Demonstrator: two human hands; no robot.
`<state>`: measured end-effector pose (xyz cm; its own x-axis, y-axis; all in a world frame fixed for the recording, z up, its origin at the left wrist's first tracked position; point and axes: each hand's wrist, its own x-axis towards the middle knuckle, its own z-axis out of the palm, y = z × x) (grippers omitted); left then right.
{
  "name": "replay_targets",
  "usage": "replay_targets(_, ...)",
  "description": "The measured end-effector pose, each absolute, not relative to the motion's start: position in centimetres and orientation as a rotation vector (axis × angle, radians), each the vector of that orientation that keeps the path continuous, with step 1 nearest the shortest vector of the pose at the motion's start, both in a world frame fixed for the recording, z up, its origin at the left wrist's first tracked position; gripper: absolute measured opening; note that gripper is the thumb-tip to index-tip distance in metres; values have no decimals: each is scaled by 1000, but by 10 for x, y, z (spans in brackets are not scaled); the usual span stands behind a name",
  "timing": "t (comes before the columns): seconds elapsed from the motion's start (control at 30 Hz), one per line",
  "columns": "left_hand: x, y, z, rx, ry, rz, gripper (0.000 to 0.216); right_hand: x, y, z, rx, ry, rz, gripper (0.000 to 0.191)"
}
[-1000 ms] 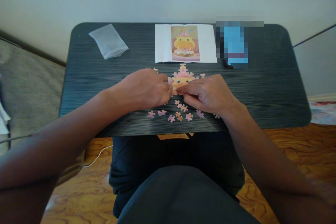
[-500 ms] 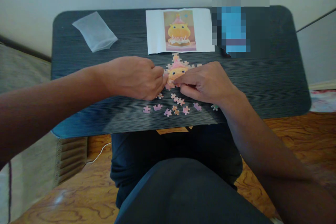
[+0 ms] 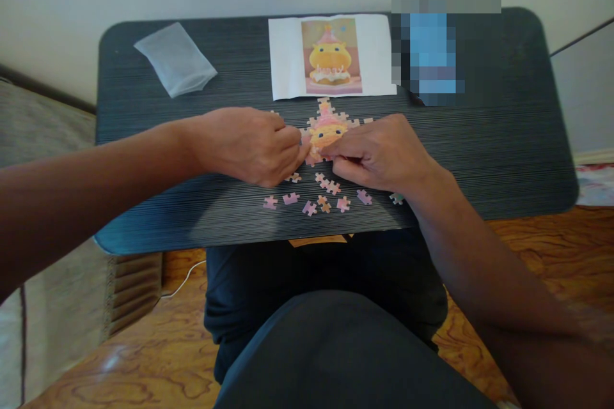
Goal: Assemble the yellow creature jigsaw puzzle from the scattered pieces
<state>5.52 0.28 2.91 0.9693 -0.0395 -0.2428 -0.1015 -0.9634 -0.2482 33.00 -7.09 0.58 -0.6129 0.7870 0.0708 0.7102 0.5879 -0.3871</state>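
Our left hand (image 3: 249, 147) and right hand (image 3: 378, 153) hid the lower part of the half-built puzzle (image 3: 327, 130) at the middle of the table (image 3: 503, 140). Both hands' fingers were curled closed at its edge, and we could not tell whether they pinched a piece. A blue object (image 3: 429, 54) was pixelated. Lettering on the reference sheet (image 3: 330, 57) was too small to read.

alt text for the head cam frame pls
A person's left hand and right hand meet fingertip to fingertip at the near edge of a partly assembled jigsaw puzzle on a dark table. Nearer the person lie loose pieces; a printed reference picture and a clear plastic bag lie along the far edge.
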Motion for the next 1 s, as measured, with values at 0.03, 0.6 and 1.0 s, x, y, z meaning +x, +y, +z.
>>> replay_targets(0.03,55,3,29,-2875,99,345,45,330,-71,6,-1241,-2585,470,36)
replay_targets(0.6,57,11,28,-2995,90,361,44,330,-71,5,-1244,-2581,446,35)
replay_targets(1.0,56,14,26,-2926,112,429,52,331,-70,3,-1236,-2588,443,37)
